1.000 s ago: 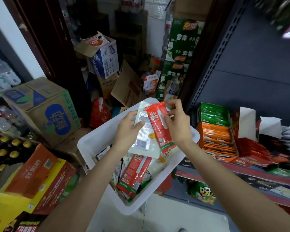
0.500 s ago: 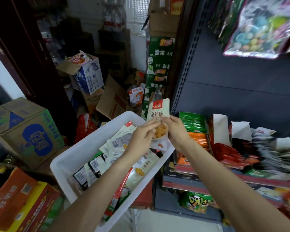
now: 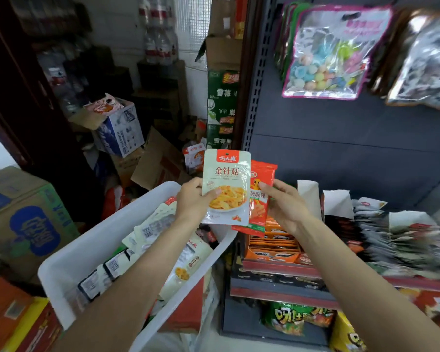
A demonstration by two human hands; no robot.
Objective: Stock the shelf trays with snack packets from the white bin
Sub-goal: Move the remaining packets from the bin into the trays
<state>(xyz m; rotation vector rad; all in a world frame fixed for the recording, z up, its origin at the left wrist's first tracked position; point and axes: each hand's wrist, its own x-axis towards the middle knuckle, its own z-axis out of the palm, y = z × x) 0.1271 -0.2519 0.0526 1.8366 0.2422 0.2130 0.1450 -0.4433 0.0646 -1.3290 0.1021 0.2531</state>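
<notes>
My left hand [image 3: 192,203] holds a pale green-white snack packet [image 3: 226,184] upright, thumb across its front. Behind it and slightly right is a red-orange packet [image 3: 260,199], pinched by my right hand [image 3: 286,208]. Both packets are raised above the far corner of the white bin [image 3: 69,260], which holds several more pale and red packets [image 3: 137,240]. To the right, the shelf [image 3: 277,288] carries cardboard trays: an orange tray [image 3: 272,246] directly under the packets, and red and white-flapped trays [image 3: 340,224] further right.
Cardboard boxes [image 3: 28,219] crowd the floor to the left and behind the bin. Toy bags [image 3: 328,52] hang on the grey shelf back panel above. Green and yellow chip bags [image 3: 290,318] lie on the lower shelf. Stacked grey packets [image 3: 404,237] fill the right trays.
The two packets have been lifted higher and fanned apart, so the red one now shows behind the pale one. The camera has tilted up and right toward the shelf.
</notes>
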